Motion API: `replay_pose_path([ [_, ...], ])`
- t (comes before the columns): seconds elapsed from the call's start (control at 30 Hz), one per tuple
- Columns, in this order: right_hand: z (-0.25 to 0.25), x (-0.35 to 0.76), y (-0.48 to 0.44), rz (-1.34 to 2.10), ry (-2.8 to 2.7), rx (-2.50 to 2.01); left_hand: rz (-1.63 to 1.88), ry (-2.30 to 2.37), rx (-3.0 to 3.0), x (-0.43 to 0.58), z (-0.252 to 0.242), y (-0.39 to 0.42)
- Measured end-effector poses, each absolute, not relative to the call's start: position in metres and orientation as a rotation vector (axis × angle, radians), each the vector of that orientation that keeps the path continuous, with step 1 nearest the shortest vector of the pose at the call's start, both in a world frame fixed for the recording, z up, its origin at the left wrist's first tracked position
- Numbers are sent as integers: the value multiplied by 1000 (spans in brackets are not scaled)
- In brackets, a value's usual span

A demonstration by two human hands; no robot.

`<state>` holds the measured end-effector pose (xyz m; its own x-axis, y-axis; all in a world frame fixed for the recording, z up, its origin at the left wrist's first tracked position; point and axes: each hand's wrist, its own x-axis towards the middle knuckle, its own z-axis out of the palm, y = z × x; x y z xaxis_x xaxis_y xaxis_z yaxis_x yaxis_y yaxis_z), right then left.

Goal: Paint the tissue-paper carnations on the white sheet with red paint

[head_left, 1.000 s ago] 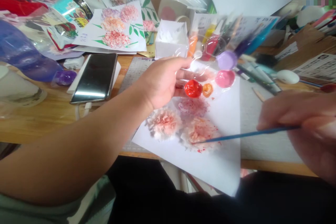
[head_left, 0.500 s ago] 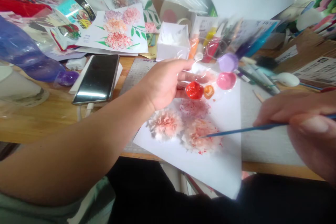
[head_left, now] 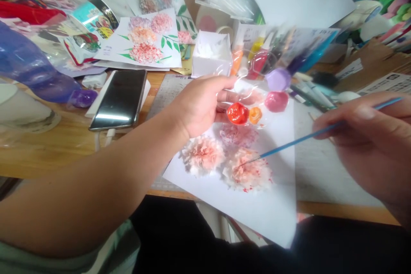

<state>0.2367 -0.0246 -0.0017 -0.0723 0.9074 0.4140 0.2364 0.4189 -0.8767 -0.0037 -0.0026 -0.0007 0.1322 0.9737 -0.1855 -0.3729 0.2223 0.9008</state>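
Observation:
My left hand is closed on a clear plastic palette held above the paper, with blobs of red, orange, pink and purple paint in it. My right hand pinches a thin blue paintbrush. The brush tip touches the lower right painted flower on a white sheet of paper. Two more pink flowers are painted beside it, one at the left and one above.
A black phone lies on the wooden table to the left, near a blue plastic bottle. A finished flower painting, a white box, paint tubes and pens crowd the back. The paper overhangs the table's front edge.
My right hand has risen and tilted the brush handle upward, while the tip has stayed on the lower right flower. My left hand has kept the palette in about the same place.

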Motion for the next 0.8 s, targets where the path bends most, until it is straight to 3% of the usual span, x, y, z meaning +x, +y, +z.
replay_pose_path([
  [0.5, -1, 233, -23, 1130, -1545, -1130, 1143, 921, 775, -5, -2, -1],
  [0.8, -5, 241, -18, 1182, -1494, -1112, 1161, 892, 776, -6, -3, -1],
])
